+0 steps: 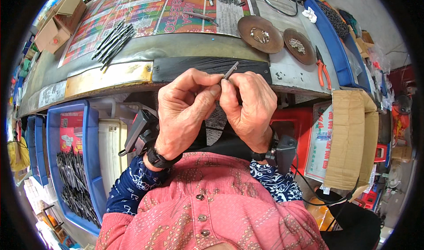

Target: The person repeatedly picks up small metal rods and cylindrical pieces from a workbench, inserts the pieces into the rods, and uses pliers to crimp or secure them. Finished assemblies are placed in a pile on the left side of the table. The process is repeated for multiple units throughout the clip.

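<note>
A thin dark grey rod-shaped piece [231, 70] with a small nub near its tip is held between my hands, just in front of the table's near edge. My left hand [187, 106] is closed, thumb and forefinger pinching at the piece's lower end. My right hand [248, 100] is closed too, its thumb and fingers gripping the same piece from the right. The fingers hide the piece's lower part. On the table to the right, a brown dish [247, 24] holds small shiny metal parts, and a smaller brown dish [308, 57] holds more of them.
Pliers [322, 65] with orange handles lie right of the dishes. Dark sticks [113, 42] lie piled at left on the table. A blue bin [93, 161] of similar sticks stands below left. A cardboard box [349, 135] stands at right, beside a red stool [293, 122].
</note>
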{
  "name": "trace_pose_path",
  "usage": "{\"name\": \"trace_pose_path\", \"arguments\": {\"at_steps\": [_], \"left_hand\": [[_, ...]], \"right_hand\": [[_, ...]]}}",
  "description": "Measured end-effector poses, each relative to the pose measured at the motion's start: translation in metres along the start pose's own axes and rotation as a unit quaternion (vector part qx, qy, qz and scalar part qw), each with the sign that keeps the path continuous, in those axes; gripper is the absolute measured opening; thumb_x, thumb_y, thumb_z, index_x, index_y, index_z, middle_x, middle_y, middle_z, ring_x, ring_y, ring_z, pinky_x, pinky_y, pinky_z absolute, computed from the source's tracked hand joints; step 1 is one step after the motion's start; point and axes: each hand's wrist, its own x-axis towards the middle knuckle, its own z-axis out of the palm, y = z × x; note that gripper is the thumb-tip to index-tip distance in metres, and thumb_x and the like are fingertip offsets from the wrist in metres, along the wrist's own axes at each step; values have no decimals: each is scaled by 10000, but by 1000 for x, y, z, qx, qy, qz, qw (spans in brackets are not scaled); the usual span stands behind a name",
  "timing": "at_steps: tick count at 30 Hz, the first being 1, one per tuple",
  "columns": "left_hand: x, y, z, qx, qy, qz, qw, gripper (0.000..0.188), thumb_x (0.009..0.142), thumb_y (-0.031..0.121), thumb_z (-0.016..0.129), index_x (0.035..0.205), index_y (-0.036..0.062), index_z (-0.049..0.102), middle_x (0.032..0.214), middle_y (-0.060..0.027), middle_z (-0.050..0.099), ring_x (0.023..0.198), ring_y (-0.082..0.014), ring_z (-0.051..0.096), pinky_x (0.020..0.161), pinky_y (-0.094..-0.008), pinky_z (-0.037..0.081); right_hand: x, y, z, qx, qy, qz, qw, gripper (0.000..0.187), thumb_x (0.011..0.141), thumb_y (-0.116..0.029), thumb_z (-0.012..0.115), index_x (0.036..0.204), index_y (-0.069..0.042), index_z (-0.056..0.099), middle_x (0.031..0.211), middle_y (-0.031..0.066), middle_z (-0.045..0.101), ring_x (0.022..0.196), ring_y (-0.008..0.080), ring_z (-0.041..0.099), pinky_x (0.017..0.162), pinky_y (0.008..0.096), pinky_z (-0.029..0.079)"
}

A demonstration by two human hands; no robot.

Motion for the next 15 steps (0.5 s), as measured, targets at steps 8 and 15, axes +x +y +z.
{"name": "trace_pose_path", "arguments": {"at_steps": [8, 15], "left_hand": [[-2, 2, -4, 2, 10, -16, 1000, 128, 910, -4, 603, 1035, -23, 628, 793, -1, 603, 597, -10, 439, 504, -171, 340], [-2, 2, -5, 20, 9, -17, 1000, 132, 905, -7, 599, 1031, -21, 634, 804, 1, 620, 618, -2, 450, 520, -158, 348]], "right_hand": [[-5, -8, -4, 236, -4, 249, 939, 174, 906, -105, 653, 1002, 12, 567, 706, 56, 617, 613, 90, 575, 538, 244, 452], [14, -5, -4, 242, -30, 293, 925, 565, 880, -233, 706, 1299, -10, 400, 728, 20, 567, 605, 63, 497, 538, 220, 422]]}}
